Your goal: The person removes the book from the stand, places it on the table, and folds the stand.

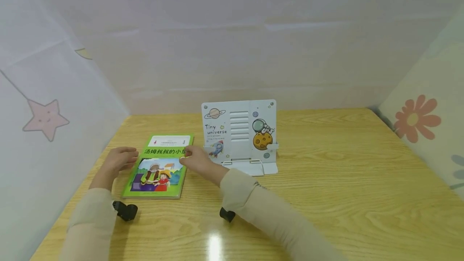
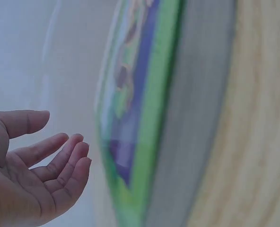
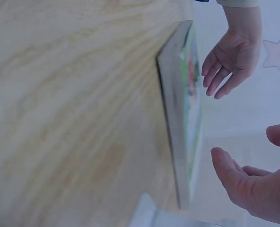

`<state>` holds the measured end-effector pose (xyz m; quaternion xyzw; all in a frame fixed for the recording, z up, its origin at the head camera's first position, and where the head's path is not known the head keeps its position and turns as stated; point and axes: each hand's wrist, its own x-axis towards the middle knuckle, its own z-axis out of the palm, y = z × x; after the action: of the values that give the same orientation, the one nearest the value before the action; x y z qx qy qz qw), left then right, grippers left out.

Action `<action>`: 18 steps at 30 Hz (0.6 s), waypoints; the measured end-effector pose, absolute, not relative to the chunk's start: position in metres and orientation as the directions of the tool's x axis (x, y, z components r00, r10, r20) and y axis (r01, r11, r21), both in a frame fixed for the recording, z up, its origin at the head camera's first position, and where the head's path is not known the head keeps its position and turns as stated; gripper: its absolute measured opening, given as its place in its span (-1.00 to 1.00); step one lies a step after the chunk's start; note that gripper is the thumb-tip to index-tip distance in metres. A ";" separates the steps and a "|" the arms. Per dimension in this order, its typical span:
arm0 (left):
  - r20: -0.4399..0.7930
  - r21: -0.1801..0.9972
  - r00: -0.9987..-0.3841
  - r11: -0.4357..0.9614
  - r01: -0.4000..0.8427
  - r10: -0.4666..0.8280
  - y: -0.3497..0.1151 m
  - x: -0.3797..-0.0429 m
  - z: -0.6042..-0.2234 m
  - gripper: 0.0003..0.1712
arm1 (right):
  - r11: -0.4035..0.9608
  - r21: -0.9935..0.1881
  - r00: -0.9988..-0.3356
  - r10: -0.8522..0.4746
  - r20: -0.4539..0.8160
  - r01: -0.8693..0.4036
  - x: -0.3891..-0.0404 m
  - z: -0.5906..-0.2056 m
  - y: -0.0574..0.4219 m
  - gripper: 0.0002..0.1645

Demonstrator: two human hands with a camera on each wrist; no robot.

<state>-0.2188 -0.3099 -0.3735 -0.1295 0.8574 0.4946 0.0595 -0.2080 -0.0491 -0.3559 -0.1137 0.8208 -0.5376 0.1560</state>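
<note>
A thick green children's book (image 1: 156,176) lies flat on the table, its cover picturing two cartoon figures. My left hand (image 1: 121,159) hovers at the book's left edge, its fingers loosely bent and empty; in the left wrist view this hand (image 2: 40,184) shows its palm beside the book (image 2: 154,118). Over the opposite edge is my right hand (image 1: 197,160), overlapping the cover's right side in the head view. The right wrist view shows that hand (image 3: 258,189) with thumb and fingers spread apart and nothing between them.
Just right of the book stands a white "Tiny universe" book stand (image 1: 239,132) with side clips and a wire support at its foot. Black wrist cameras (image 1: 125,210) sit below both forearms. Printed cloth walls (image 1: 268,51) enclose the wooden table (image 1: 344,180).
</note>
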 end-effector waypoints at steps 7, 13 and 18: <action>-0.051 0.863 -0.995 0.497 -0.088 -0.088 -0.330 -0.253 -0.394 -0.11 | 0.354 -0.919 -0.870 -0.492 -0.025 -0.173 -0.203 -0.331 -0.024 -0.42; -0.046 0.873 -0.998 0.483 -0.060 -0.041 -0.318 -0.263 -0.386 -0.21 | 0.362 -0.884 -0.837 -0.544 0.058 -0.297 -0.202 -0.319 0.000 -0.44; -0.004 0.887 -0.999 0.461 0.018 0.047 -0.290 -0.249 -0.356 -0.33 | 0.395 -0.847 -0.835 -0.541 0.097 -0.355 -0.203 -0.308 0.020 -0.46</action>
<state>-0.2492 -0.2898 -0.3564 0.0189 0.8546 0.5188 0.0139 -0.2027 0.0204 -0.3081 -0.2699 0.8296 -0.4790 0.0972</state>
